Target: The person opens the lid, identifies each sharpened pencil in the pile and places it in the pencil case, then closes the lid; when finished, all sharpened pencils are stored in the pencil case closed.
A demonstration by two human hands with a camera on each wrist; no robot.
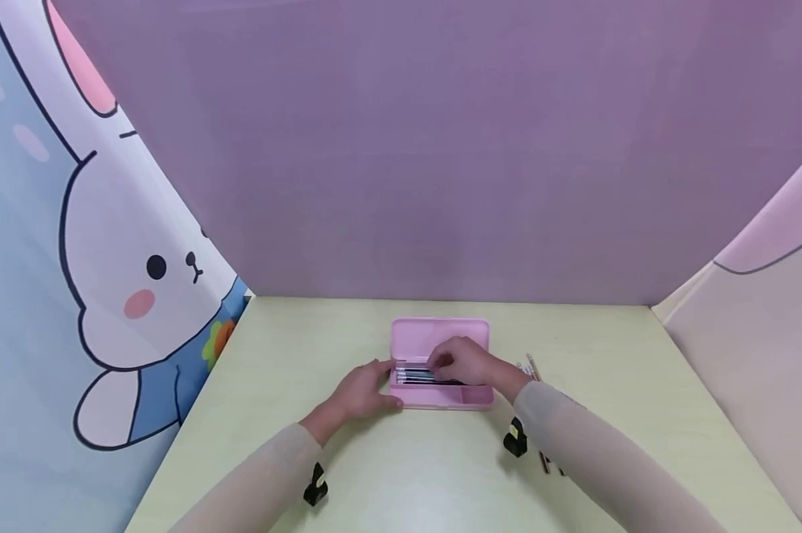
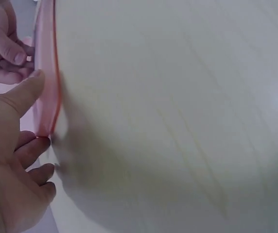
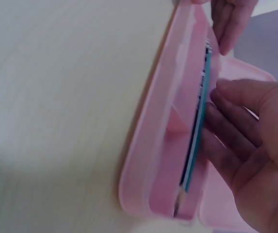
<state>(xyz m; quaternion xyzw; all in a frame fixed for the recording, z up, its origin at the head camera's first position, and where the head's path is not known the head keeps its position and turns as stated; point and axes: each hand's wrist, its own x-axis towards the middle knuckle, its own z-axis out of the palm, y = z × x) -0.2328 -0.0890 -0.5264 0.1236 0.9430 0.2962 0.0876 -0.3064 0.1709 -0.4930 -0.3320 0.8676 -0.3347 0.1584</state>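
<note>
A pink pencil case (image 1: 441,397) lies on the table with its lid (image 1: 434,337) swung back. Several pencils (image 1: 414,376), dark and teal, lie side by side in its long compartment. My left hand (image 1: 361,392) holds the case's left end, thumb along the front wall and fingers at the end and back. Over the case, my right hand (image 1: 464,360) has its fingers reaching down at the pencils. In the right wrist view its fingertips are beside a teal pencil (image 3: 197,124), the thumb apart from it; nothing is visibly pinched.
More loose pencils (image 1: 533,366) lie on the table right of the case, partly hidden under my right forearm. A small divider (image 3: 177,121) stands in the case's front compartment. Behind the table (image 1: 308,333) rises a purple wall (image 1: 441,185); a rabbit-print cloth (image 1: 141,296) hangs at left.
</note>
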